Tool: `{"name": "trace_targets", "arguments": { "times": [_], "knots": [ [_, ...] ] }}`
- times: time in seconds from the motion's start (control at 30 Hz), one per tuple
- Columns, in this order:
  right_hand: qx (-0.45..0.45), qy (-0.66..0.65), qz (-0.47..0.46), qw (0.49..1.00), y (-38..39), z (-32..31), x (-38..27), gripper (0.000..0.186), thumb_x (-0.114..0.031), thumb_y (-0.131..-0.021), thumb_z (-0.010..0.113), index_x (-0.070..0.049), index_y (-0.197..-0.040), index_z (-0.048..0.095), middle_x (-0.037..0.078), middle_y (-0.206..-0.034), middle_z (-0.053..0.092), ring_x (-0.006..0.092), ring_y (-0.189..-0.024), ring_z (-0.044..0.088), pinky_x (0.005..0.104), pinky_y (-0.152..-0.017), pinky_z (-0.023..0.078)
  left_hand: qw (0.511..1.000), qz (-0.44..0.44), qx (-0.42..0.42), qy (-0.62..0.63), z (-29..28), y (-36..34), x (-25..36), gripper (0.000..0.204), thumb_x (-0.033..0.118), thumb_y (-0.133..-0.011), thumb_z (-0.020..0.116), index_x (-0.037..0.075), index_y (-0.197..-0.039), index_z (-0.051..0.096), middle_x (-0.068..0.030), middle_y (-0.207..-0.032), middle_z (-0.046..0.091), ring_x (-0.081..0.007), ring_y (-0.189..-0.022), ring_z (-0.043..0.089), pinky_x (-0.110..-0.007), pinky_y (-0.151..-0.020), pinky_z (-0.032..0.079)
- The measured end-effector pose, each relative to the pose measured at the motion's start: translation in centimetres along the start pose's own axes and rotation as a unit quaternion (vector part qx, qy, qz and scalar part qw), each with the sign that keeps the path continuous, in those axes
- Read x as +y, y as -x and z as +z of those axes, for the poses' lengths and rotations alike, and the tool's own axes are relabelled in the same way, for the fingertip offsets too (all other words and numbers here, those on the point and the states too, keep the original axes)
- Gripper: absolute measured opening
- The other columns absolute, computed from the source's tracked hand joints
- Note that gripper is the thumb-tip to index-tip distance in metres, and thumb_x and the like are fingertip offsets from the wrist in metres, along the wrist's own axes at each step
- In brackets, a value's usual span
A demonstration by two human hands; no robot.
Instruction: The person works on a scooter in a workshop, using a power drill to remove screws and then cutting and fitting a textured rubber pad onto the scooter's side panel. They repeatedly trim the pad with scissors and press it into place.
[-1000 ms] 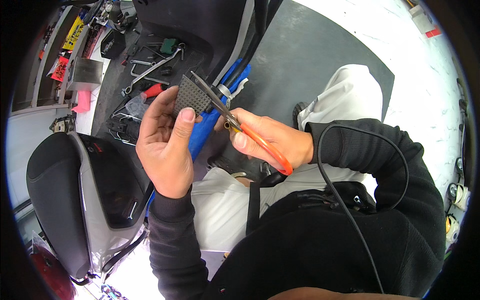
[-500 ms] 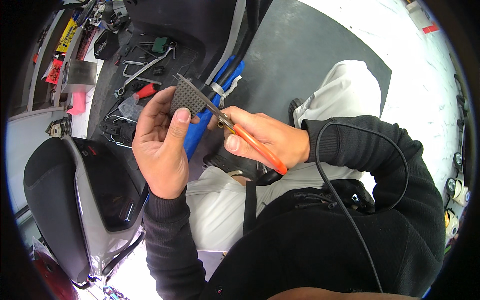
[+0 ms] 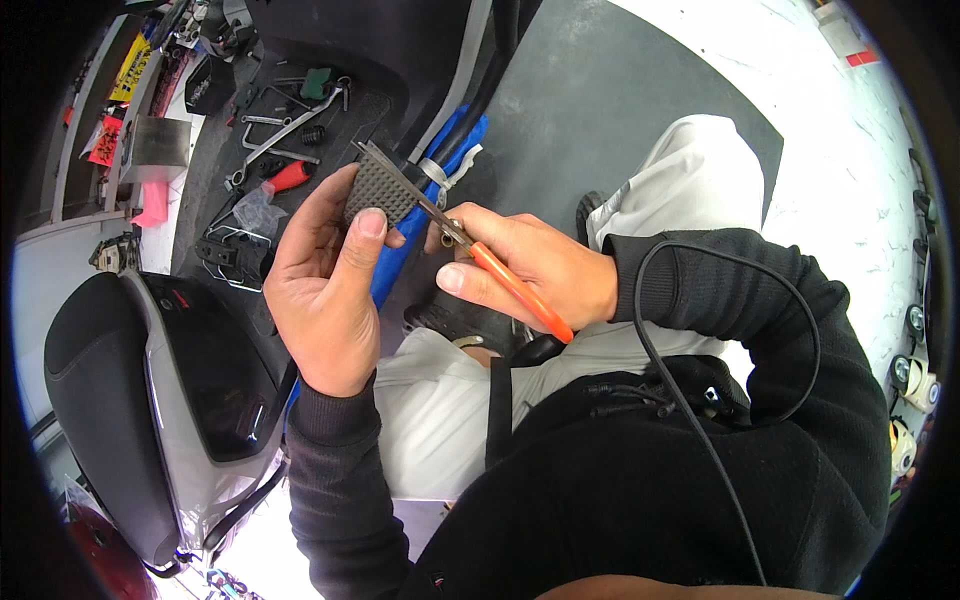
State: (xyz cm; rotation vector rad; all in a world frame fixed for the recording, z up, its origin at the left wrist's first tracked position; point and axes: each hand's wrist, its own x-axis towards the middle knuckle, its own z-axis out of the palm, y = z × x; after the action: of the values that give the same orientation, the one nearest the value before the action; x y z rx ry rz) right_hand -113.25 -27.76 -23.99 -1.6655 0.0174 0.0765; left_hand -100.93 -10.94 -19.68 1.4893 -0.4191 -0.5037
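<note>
My left hand [image 3: 325, 285] grips a small grey rubber pad [image 3: 381, 194] with a grid of raised studs, the thumb pressed on its lower edge and the other fingers mostly hidden behind it. My right hand [image 3: 535, 265] is closed around orange-handled scissors [image 3: 512, 292]. Their metal blades lie along the right edge of the pad, with the tips by its upper corner. Whether the blades bite into the rubber I cannot tell. Just beyond the blades a pale tie is knotted around a black tube and blue wrapping [image 3: 455, 150].
On the dark mat lie wrenches [image 3: 290, 135], a red-handled tool [image 3: 290, 177], a clear plastic bag [image 3: 260, 212] and a black pedal-like part [image 3: 235, 252]. A scooter seat [image 3: 105, 400] with grey bodywork stands at my left. Dark vehicle panels [image 3: 370, 50] rise ahead. A black cable [image 3: 690, 420] hangs across my right arm.
Both hands, with the pad and scissors, have shifted very slightly. My right thumb has moved a little to the left along the scissors. Both grips are kept.
</note>
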Motion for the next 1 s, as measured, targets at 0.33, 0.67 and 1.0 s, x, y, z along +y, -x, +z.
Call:
{"name": "trace_targets", "arguments": {
  "times": [0.33,0.67,1.0],
  "knots": [
    [0.031,0.020,-0.015,0.999,0.15,0.27,0.16,0.025,-0.024,-0.106,0.062,-0.002,-0.118,0.056,0.007,-0.066,0.056,0.0185,-0.058,0.055,0.0349,-0.059,0.045,1.000,-0.006,0.006,0.016,0.43,0.13,-0.11,0.046,0.010,-0.099,0.074,-0.010,-0.138,0.059,-0.0132,-0.113,0.072,-0.0146,-0.092,0.067,-0.027,-0.085,0.055],
    [0.029,-0.003,-0.002,1.000,0.23,0.45,0.62,0.025,-0.023,-0.107,0.062,-0.002,-0.119,0.057,0.007,-0.074,0.060,0.0172,-0.065,0.059,0.0335,-0.064,0.048,0.999,0.000,-0.008,0.037,0.34,0.12,-0.39,0.042,0.004,-0.100,0.070,-0.006,-0.140,0.060,-0.0152,-0.121,0.070,-0.0182,-0.097,0.067,-0.032,-0.089,0.057],
    [0.053,0.006,-0.020,0.998,0.20,0.59,0.69,0.020,-0.022,-0.106,0.063,-0.004,-0.113,0.058,0.008,-0.065,0.058,0.0205,-0.056,0.057,0.0348,-0.058,0.046,1.000,0.002,-0.014,0.024,0.28,-0.04,-0.59,0.043,0.004,-0.100,0.070,-0.006,-0.141,0.059,-0.0153,-0.120,0.070,-0.0189,-0.097,0.067,-0.032,-0.089,0.057]
  ]
}}
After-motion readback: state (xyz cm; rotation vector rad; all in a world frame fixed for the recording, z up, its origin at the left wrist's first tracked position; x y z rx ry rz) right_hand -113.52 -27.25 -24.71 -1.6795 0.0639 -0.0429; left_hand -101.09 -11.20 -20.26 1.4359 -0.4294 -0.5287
